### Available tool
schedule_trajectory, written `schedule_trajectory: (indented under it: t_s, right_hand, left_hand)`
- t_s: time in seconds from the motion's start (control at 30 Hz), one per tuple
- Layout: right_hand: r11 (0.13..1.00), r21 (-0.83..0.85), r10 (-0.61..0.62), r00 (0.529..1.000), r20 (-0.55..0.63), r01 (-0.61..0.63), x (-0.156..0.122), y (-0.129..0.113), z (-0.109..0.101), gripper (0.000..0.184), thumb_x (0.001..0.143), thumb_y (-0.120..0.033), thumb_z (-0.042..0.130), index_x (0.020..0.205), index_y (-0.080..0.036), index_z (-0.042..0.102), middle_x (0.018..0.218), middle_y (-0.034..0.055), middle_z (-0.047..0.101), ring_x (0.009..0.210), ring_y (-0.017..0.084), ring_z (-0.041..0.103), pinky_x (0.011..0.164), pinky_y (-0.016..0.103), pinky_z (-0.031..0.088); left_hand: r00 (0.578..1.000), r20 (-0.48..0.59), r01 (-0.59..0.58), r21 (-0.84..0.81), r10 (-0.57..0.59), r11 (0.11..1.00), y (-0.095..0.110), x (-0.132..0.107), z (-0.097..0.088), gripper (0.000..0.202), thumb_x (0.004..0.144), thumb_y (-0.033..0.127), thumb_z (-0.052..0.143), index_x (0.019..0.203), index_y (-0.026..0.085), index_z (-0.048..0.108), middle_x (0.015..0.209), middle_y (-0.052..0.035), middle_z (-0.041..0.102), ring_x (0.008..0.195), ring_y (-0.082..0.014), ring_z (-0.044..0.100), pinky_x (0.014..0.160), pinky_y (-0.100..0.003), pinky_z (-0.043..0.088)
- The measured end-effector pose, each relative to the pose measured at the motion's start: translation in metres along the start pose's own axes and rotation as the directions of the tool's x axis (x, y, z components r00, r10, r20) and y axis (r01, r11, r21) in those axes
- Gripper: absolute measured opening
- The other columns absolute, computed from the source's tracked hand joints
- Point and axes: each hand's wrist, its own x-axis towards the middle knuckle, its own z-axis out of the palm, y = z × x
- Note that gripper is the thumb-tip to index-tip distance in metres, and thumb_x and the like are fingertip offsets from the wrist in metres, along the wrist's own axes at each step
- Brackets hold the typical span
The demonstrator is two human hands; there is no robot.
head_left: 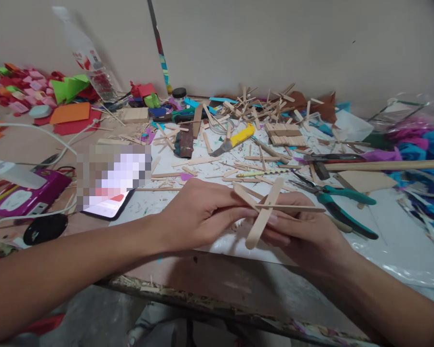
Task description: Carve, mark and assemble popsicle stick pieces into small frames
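"Head view, only one. Left hand?"

"My left hand [202, 212] reaches in with thumb and forefinger pinching near the crossing of pale, flat, round-ended wooden craft sticks [268, 207]. Tips partly hidden behind the wood."

"Right hand?"

"My right hand [307, 231] grips the same sticks from the other side, thumb close under the crossing, other fingers curled behind."

"So where are the sticks?"

"Between my hands, up off the white sheet [210, 246]. One broad face slants across; another stick shows edge-on, running out over my right fingers; a third angles up past my left fingertips."

"Doing it well?"

"I'd say hold right at the crossing, not out at the ends, where thin wood would probably twist. Light, even pressure; one hand as anchor, the other for small angle corrections. Whether the joint is glued, I can't tell."

"Hazards nearby?"

"Long-nosed metal pliers with teal handles [325, 195] just beyond my right hand; best not to knock them. The yellow-handled cutter with a metal blade [241, 137] is farther out ahead of both hands. Thin loose wooden sticks [251, 103] heap beyond that."
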Motion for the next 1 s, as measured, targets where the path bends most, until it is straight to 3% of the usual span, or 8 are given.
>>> schedule_trajectory:
  t_s: [0.13, 0.2, 0.37, 0.5, 0.63, 0.77, 0.9, 1.0]
  right_hand:
    - [0.998, -0.051, -0.026, 1.0, 0.005, 0.027, 0.001, -0.003, -0.002, 0.034, 0.086, -0.041, 0.084, 0.067, -0.016, 0.069, 0.05, -0.0059, 0.036, 0.046, 0.007, 0.026, 0.048, 0.028, 0.017]
    - [0.996, -0.084, -0.039, 0.999, -0.012, 0.038, 0.002, -0.004, -0.004, 0.031, 0.084, -0.04, 0.085, 0.071, -0.016, 0.072, 0.052, -0.0036, 0.045, 0.045, 0.006, 0.03, 0.046, 0.027, 0.016]
    - [0.987, -0.128, -0.106, 0.994, -0.035, 0.101, 0.006, -0.005, -0.006, 0.021, 0.087, -0.035, 0.082, 0.082, -0.015, 0.081, 0.068, 0.0051, 0.067, 0.052, 0.01, 0.047, 0.048, 0.027, 0.032]
    - [0.988, -0.136, -0.081, 0.996, -0.028, 0.076, 0.008, -0.004, -0.007, 0.022, 0.09, -0.035, 0.079, 0.081, -0.015, 0.081, 0.065, 0.0041, 0.065, 0.053, 0.011, 0.05, 0.053, 0.027, 0.039]
    - [0.984, -0.163, -0.095, 0.985, -0.143, 0.071, 0.008, -0.003, -0.01, 0.012, 0.082, -0.025, 0.085, 0.091, -0.018, 0.082, 0.067, 0.002, 0.066, 0.057, 0.013, 0.056, 0.055, 0.027, 0.044]
    - [0.98, -0.177, -0.121, 0.983, -0.139, 0.095, 0.008, -0.003, -0.012, 0.013, 0.083, -0.021, 0.084, 0.095, -0.021, 0.084, 0.075, 0.0027, 0.069, 0.062, 0.013, 0.059, 0.054, 0.025, 0.046]
    - [0.981, -0.163, -0.127, 0.985, -0.118, 0.107, 0.008, -0.002, -0.012, 0.016, 0.082, -0.02, 0.084, 0.098, -0.025, 0.085, 0.081, 0.0032, 0.073, 0.066, 0.014, 0.064, 0.053, 0.024, 0.049]
    - [0.975, -0.183, -0.154, 0.976, -0.152, 0.125, 0.009, -0.003, -0.01, 0.022, 0.078, -0.019, 0.085, 0.098, -0.025, 0.087, 0.092, 0.0045, 0.077, 0.066, 0.013, 0.064, 0.054, 0.024, 0.051]
  left_hand:
    - [1.0, 0.01, -0.004, 0.048, 0.003, 0.999, 0.0, 0.002, -0.001, 0.015, 0.099, 0.014, 0.067, 0.095, 0.019, 0.08, 0.091, -0.0008, 0.084, 0.079, -0.0124, 0.078, 0.075, -0.018, 0.059]
    - [1.0, 0.008, -0.008, 0.08, 0.007, 0.997, 0.0, 0.003, -0.002, 0.012, 0.099, 0.014, 0.068, 0.096, 0.018, 0.079, 0.089, -0.0003, 0.084, 0.078, -0.012, 0.077, 0.075, -0.018, 0.057]
    - [0.999, -0.038, -0.026, 0.103, 0.03, 0.994, -0.002, 0.003, -0.002, 0.008, 0.098, 0.015, 0.071, 0.095, 0.016, 0.078, 0.088, 0.0007, 0.083, 0.079, -0.0102, 0.076, 0.076, -0.017, 0.055]
    - [0.998, -0.062, -0.002, 0.112, 0.009, 0.994, -0.004, 0.001, -0.001, 0.007, 0.098, 0.014, 0.072, 0.095, 0.017, 0.077, 0.092, 0.0008, 0.083, 0.081, -0.0093, 0.076, 0.077, -0.016, 0.054]
    - [0.995, -0.079, -0.047, 0.202, 0.064, 0.978, -0.006, -0.001, -0.002, 0.009, 0.1, 0.017, 0.069, 0.103, 0.017, 0.078, 0.092, -0.0013, 0.083, 0.081, -0.0115, 0.075, 0.075, -0.021, 0.052]
    - [0.988, -0.047, -0.122, 0.326, 0.145, 0.938, -0.009, -0.005, -0.003, 0.015, 0.105, 0.024, 0.063, 0.11, 0.017, 0.076, 0.08, -0.0008, 0.078, 0.071, -0.0123, 0.07, 0.069, -0.027, 0.047]
    - [0.981, 0.011, -0.18, 0.434, 0.194, 0.883, -0.01, -0.008, -0.003, 0.02, 0.105, 0.022, 0.061, 0.123, 0.02, 0.07, 0.081, 0.0008, 0.078, 0.071, -0.0139, 0.068, 0.068, -0.031, 0.044]
    - [0.98, 0.03, -0.185, 0.482, 0.195, 0.856, -0.009, -0.008, -0.004, 0.015, 0.106, 0.024, 0.06, 0.115, 0.02, 0.071, 0.081, 0.0007, 0.077, 0.071, -0.0143, 0.067, 0.068, -0.031, 0.043]
